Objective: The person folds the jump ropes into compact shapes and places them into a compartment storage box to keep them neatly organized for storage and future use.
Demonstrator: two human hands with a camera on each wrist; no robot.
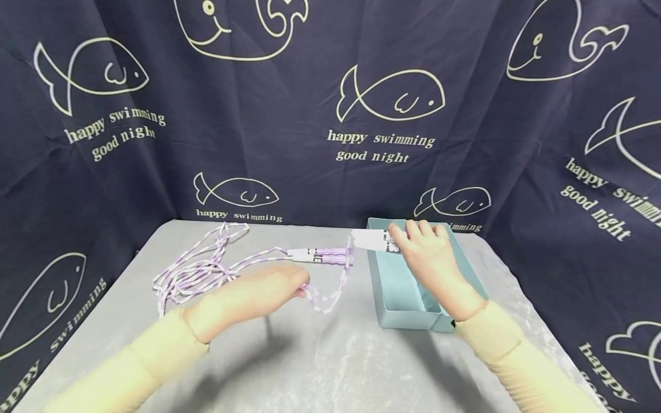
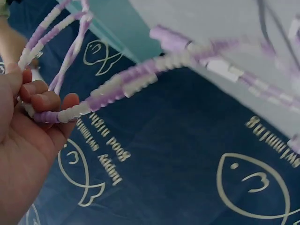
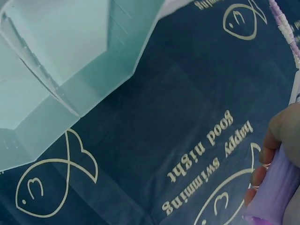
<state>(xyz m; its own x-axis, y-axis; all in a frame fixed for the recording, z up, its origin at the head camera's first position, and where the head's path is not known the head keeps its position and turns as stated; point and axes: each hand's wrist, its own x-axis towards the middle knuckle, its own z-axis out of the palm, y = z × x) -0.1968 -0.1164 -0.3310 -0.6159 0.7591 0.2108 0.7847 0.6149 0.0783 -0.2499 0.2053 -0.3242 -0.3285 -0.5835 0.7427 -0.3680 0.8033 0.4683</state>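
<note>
My right hand (image 1: 431, 255) grips a jump rope's handle end, white with black print (image 1: 369, 240), over the blue-green box; in the right wrist view its purple grip (image 3: 272, 197) sits under the fingers. From that white end a purple-and-white beaded cord (image 1: 345, 275) hangs in a loop to my left hand (image 1: 271, 287). Thumb and curled fingers pinch the beaded strands there, as the left wrist view shows of the cord (image 2: 112, 89). Behind the left hand, another pair of purple-and-white handles (image 1: 304, 256) lies on the table, joined to a loosely heaped cord (image 1: 206, 267).
The open box (image 1: 381, 292) stands at the right of the grey table (image 1: 330, 367), with a divider (image 3: 37, 65) inside. Dark blue curtains (image 1: 310, 189) printed with fish enclose the table's back and sides.
</note>
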